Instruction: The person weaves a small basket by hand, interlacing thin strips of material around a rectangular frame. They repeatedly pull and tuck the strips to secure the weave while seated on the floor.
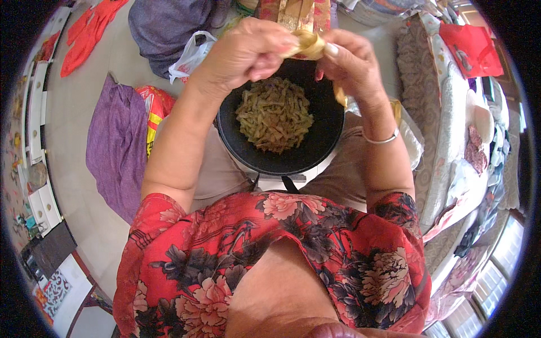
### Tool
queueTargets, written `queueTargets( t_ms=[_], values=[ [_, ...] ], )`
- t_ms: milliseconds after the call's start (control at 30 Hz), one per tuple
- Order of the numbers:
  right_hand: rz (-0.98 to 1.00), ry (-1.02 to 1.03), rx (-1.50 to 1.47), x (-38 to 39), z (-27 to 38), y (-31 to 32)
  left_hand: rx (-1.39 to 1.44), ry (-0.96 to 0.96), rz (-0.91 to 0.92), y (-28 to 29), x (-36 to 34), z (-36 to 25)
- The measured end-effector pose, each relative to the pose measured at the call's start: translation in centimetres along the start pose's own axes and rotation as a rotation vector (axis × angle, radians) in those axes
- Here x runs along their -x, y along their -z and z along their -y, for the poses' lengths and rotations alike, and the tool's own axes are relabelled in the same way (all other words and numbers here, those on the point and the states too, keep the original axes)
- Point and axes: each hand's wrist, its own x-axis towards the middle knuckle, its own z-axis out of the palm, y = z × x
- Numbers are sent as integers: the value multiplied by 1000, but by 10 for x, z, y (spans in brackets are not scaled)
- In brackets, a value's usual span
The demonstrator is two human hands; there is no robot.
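Note:
Both my hands are raised over the far side of a black, round pan [327,129]. Between them is a glossy, yellowish-tan leaf-like strip [309,44], curled into a loop. My left hand [245,56] pinches its left end with the fingers bent in. On the other side my right hand [355,65] grips the strip between thumb and fingers, and a tan tail [339,94] hangs below that palm. A heap of short greenish-brown cut pieces [273,115] lies in the pan, apart from both hands. The exact kind of strip cannot be made out.
Beyond my hands stands a patterned red-and-gold box [324,17]. To the left are a white plastic bag [193,56], a dark blue cloth bundle [163,34] and a purple cloth [115,143]. A cloth-covered sofa [420,96] runs along the right, with a red bag [472,50] on it.

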Motion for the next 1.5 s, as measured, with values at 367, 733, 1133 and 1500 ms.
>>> queueTargets(
  t_ms=[367, 733, 1133, 1500],
  values=[
    [-63, 7, 468, 6, -7, 4, -1122, -217, -143, 8, 6, 7],
    [-109, 19, 1029, -26, 1, 28, -1436, -112, -266, 26, -33, 18],
    [-526, 161, 1176, -70, -36, 40, -1397, -221, -562, 60, -76, 37],
    [-149, -135, 619, -46, -11, 24, -1109, -168, -235, 22, -31, 34]
  ],
)
